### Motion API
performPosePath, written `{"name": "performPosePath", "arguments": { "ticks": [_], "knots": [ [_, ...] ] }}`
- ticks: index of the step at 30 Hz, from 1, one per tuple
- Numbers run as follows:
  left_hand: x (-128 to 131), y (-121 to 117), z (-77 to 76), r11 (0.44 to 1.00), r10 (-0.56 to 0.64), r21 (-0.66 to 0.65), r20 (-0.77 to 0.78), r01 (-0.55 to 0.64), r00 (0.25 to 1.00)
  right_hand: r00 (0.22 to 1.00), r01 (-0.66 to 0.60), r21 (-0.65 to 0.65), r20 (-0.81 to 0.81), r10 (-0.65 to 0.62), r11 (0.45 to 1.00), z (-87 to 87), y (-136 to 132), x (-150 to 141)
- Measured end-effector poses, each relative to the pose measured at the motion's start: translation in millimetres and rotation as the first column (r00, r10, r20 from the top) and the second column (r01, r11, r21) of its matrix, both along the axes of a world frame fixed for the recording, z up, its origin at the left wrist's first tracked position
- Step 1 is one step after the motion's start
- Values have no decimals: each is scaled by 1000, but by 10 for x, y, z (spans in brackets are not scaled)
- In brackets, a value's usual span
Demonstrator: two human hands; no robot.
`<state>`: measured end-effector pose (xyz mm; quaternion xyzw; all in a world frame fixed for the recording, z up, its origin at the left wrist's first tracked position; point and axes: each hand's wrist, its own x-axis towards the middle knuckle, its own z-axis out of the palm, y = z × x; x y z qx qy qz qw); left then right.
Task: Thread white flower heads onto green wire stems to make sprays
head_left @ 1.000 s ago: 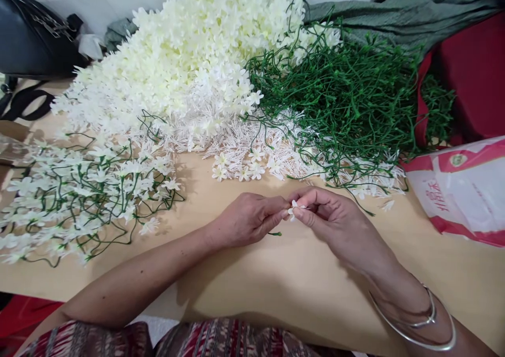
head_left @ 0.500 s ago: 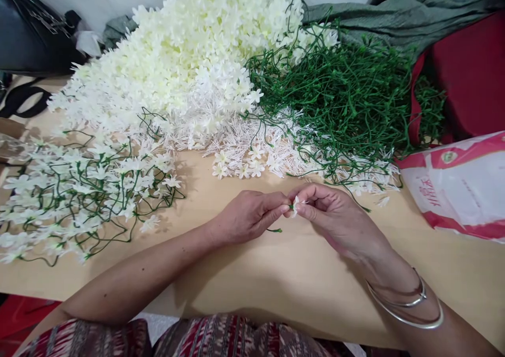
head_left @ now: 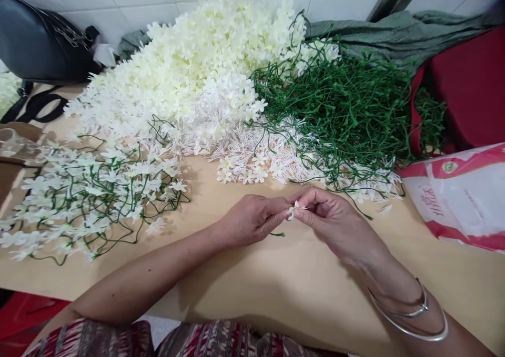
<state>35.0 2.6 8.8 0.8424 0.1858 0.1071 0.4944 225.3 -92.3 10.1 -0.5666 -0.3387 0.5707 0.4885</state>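
Above the near middle of the table, my two hands meet fingertip to fingertip. My left hand (head_left: pixel 252 220) is closed on a green plastic stem (head_left: pixel 278 234), whose free end pokes out below the fingers. Between thumb and forefinger, my right hand (head_left: pixel 331 220) pinches a small white artificial flower (head_left: pixel 293 210), with a thin white filament sticking out to the right of it. Flower and stem come together at the fingertips, where the fingers hide the joint. To the left lies a spread of white flowers fitted on green stems (head_left: pixel 106 194).
A large heap of white flower heads (head_left: pixel 205 52) fills the back, with white filaments (head_left: pixel 252 136) along its front. Green stems (head_left: pixel 351 104) are piled at the back right. Around them are a pink-and-white bag (head_left: pixel 461 194), a red bag (head_left: pixel 469 83) and a black bag (head_left: pixel 43 41).
The flower at my fingertips has tilted one way and back, with a bit of green showing behind it midway. Both hands keep their grips. The camera view has shifted slightly.
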Motion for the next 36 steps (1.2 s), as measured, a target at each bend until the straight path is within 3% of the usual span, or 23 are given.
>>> {"name": "performPosePath", "arguments": {
  "ticks": [3, 4, 7, 10, 13, 15, 18, 21, 24, 27, 29, 31, 34, 36],
  "knots": [
    [-8, 45, 29, 959, 100, -273, 61, -80, 993, 998, -30, 33, -56, 32, 999, 37, -24, 39],
    [-14, 73, 33, 910, 172, -396, 103, -118, 980, 996, -19, 66, -86, 25, 998, 58, -34, 66],
    [-41, 161, 27, 692, 401, -705, 192, -158, 896, 981, 88, 175, -189, -55, 981, 121, -51, 168],
    [-60, 206, 5, 569, 380, -821, 214, -45, 900, 984, 135, 186, -138, -110, 973, 134, -48, 242],
    [-58, 213, -25, 527, 275, -849, 204, 30, 939, 996, 93, 203, -24, -90, 975, 80, -34, 262],
    [-45, 210, -46, 518, 274, -855, 208, 38, 939, 997, 66, 238, -45, -57, 969, 35, -26, 253],
    [-20, 168, -62, 563, 313, -826, 220, 6, 924, 994, 58, 259, -101, -32, 964, 8, -34, 205],
    [-15, 60, -42, 703, 406, -693, 204, -161, 891, 999, 34, 218, 5, -35, 975, 38, -75, 124],
    [-53, -53, -4, 874, 424, -352, 214, -335, 880, 978, -27, 176, 208, -10, 984, 83, -109, 82],
    [-108, -80, -5, 964, 243, 62, 201, -259, 949, 865, -104, 206, 501, -13, 973, 115, -59, 132],
    [-132, -49, -39, 952, 82, 280, 159, -125, 984, 722, -149, 228, 690, -52, 962, 127, 43, 179],
    [-145, -7, -78, 895, -4, 442, 119, -49, 993, 606, -170, 263, 788, -109, 950, 131, 193, 183],
    [-166, 34, -95, 819, -42, 574, 96, -21, 994, 514, -193, 292, 843, -157, 937, 108, 442, 77],
    [-186, 46, -73, 773, -41, 633, 103, -34, 994, 405, -184, 294, 892, -201, 938, 75, 572, -22]
  ]
}}
